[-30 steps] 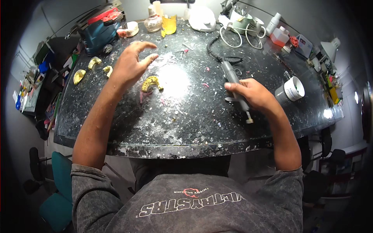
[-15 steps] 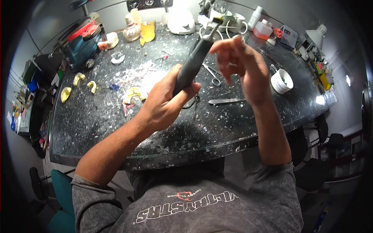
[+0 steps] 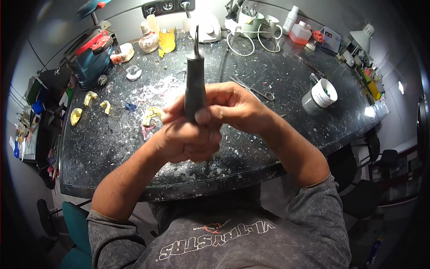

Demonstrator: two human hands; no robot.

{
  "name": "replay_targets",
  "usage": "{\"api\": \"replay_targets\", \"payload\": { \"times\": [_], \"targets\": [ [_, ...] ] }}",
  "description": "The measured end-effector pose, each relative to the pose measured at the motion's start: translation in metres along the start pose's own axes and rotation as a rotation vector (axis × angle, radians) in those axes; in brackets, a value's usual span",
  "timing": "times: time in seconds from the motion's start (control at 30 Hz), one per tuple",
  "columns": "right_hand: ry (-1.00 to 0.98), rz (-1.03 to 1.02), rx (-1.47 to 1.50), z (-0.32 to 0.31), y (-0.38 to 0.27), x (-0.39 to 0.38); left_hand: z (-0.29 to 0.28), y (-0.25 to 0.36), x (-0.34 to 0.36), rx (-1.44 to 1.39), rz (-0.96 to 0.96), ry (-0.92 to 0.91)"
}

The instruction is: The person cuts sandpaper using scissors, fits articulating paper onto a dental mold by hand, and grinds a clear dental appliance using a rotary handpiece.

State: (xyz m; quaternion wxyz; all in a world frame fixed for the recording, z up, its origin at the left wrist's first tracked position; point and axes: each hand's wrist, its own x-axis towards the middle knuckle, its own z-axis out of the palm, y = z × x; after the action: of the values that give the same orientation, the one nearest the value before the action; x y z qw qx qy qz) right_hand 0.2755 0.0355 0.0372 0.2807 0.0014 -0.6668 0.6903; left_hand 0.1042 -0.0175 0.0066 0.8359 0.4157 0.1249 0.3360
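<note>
A dark grey handpiece (image 3: 195, 85) with a slim metal tip stands nearly upright above the middle of the bench. My left hand (image 3: 186, 139) is closed round its lower end. From the right, my right hand (image 3: 237, 110) also closes on the grip, thumb and fingers at its lower part. Just beyond my left hand lies a yellow horseshoe-shaped dental piece (image 3: 151, 116), partly hidden by the fingers. Scissors (image 3: 255, 88) lie on the bench beyond my right hand.
The dark bench (image 3: 112, 152) is strewn with white and pink scraps. Small yellow pieces (image 3: 76, 116) lie at left. A white tub (image 3: 323, 93) stands at right. Along the back are a glass bottle (image 3: 148, 41), a white device (image 3: 208, 31), mugs (image 3: 270, 27) and a container of pink liquid (image 3: 300, 33).
The handpiece has swung from a rightward lean to nearly upright and moved left. My right hand, fingers loose near the tip before, has come down and left onto the grip.
</note>
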Motion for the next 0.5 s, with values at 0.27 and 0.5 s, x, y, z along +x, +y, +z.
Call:
{"api": "replay_targets", "payload": {
  "times": [0.27, 0.5],
  "targets": [
    [0.409, 0.061, -0.300, 0.017, 0.006, -0.007, 0.016, -0.008, 0.006, 0.604, 0.215, 0.683],
    [0.701, -0.458, 0.016, -0.036, -0.045, -0.005, 0.027, -0.023, 0.010, 0.655, -0.040, 0.512]
  ]
}}
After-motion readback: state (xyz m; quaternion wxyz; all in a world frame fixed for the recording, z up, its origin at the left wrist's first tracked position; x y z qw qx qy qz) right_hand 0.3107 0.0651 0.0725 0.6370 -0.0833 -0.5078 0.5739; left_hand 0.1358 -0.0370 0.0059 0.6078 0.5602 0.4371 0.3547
